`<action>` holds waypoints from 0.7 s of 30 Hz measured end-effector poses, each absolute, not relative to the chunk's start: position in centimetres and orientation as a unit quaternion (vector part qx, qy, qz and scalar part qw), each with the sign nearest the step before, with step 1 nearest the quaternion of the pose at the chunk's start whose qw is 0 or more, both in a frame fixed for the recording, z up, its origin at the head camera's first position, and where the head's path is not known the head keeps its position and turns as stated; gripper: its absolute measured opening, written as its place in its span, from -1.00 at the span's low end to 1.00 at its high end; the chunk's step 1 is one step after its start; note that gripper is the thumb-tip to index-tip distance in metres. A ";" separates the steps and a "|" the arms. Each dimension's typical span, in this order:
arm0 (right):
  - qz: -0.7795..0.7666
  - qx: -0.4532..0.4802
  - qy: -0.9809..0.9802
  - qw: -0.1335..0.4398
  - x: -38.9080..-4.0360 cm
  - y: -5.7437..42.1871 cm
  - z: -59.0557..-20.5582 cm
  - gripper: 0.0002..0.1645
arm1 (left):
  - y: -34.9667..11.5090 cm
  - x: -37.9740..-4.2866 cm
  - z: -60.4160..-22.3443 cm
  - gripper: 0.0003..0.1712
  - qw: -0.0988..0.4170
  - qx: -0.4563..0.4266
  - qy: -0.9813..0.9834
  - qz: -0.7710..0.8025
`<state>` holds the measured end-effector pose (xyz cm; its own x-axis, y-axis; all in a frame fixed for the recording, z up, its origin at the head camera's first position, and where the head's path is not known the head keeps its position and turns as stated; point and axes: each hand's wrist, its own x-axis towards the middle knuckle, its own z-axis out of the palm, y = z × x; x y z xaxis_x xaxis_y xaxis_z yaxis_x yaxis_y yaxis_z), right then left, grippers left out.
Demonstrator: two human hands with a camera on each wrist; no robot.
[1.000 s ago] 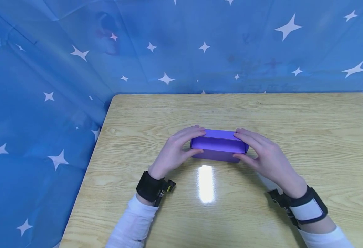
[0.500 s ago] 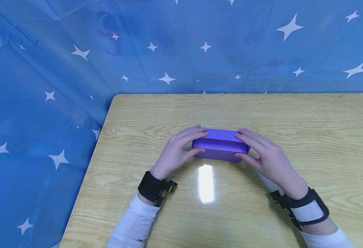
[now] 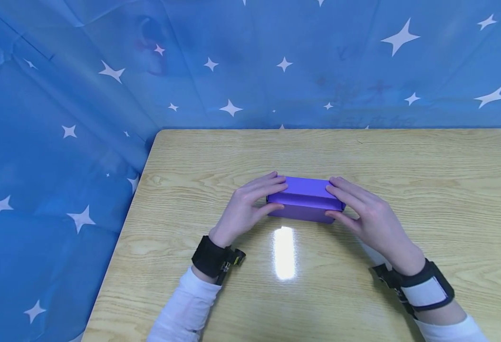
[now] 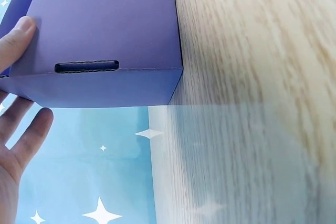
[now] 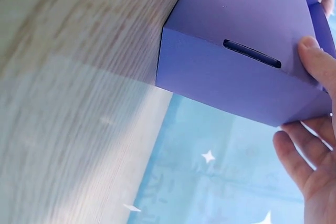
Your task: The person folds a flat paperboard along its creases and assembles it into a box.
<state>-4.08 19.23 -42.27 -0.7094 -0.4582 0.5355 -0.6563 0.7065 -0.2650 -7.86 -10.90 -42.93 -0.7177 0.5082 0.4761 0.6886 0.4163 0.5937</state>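
A purple cardboard box (image 3: 300, 213) stands on the wooden table, its lid (image 3: 306, 186) tilted down with a narrow gap along the front. At the box's left end, my left hand (image 3: 247, 205) has its fingers over the lid and its thumb on the front wall's upper edge. My right hand (image 3: 368, 216) holds the opposite end likewise, fingers on the lid and thumb at the front rim. In the left wrist view, a slot (image 4: 87, 66) shows near the bottom corner of the box wall. A similar slot (image 5: 252, 53) appears in the right wrist view. The box's inside is mostly hidden.
The wood-grain table (image 3: 182, 161) extends around the box, with a bright light reflection in front of it. A blue cloth (image 3: 250, 61) with white stars hangs behind the table and along its left side. Both wrists wear black straps.
The lid has come down toward the front wall, so the front gap is narrower. Both hands stay at the box's ends, their fingers following the lid.
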 end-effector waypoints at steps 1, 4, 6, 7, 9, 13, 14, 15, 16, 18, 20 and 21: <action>0.224 0.311 -0.897 0.222 -4.1 19.2 -42.3 -0.13 | -10.9 -7.9 -42.9 -0.47 0.112 -0.358 -0.834 -0.404; 0.221 0.311 -0.896 0.226 -4.1 19.3 -42.4 -0.14 | -10.8 -7.8 -42.9 -0.48 0.112 -0.356 -0.835 -0.404; 0.220 0.311 -0.896 0.228 -4.0 19.3 -42.4 -0.15 | -10.8 -7.8 -42.9 -0.49 0.113 -0.356 -0.835 -0.404; 0.220 0.311 -0.896 0.229 -4.0 19.3 -42.4 -0.15 | -10.8 -7.8 -42.9 -0.49 0.113 -0.356 -0.835 -0.404; 0.218 0.311 -0.896 0.230 -4.0 19.3 -42.5 -0.15 | -10.8 -7.8 -43.0 -0.50 0.114 -0.356 -0.834 -0.406; 0.218 0.311 -0.896 0.231 -4.0 19.3 -42.5 -0.16 | -10.8 -7.8 -43.0 -0.51 0.119 -0.358 -0.829 -0.412; 0.219 0.311 -0.896 0.231 -3.9 19.3 -42.6 -0.16 | -10.8 -7.8 -43.0 -0.51 0.121 -0.359 -0.828 -0.413; 0.220 0.310 -0.896 0.231 -3.9 19.3 -42.6 -0.16 | -10.8 -7.8 -43.0 -0.52 0.122 -0.359 -0.827 -0.415; 0.220 0.310 -0.895 0.231 -3.9 19.3 -42.6 -0.16 | -10.8 -7.8 -43.0 -0.52 0.123 -0.359 -0.826 -0.416; 0.222 0.310 -0.895 0.231 -3.9 19.4 -42.7 -0.18 | -10.8 -7.8 -43.1 -0.52 0.126 -0.359 -0.825 -0.417; 0.223 0.310 -0.894 0.232 -3.9 19.4 -42.7 -0.19 | -10.8 -7.8 -43.1 -0.52 0.127 -0.360 -0.824 -0.418; 0.224 0.310 -0.894 0.233 -3.9 19.4 -42.8 -0.20 | -10.7 -7.8 -43.2 -0.52 0.127 -0.359 -0.824 -0.419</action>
<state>-3.88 19.41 -42.75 -0.6989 -0.4505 0.5555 -0.6589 0.7076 -0.2552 -7.80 -10.74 -43.18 -0.7093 0.4859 0.5107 0.6989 0.3903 0.5993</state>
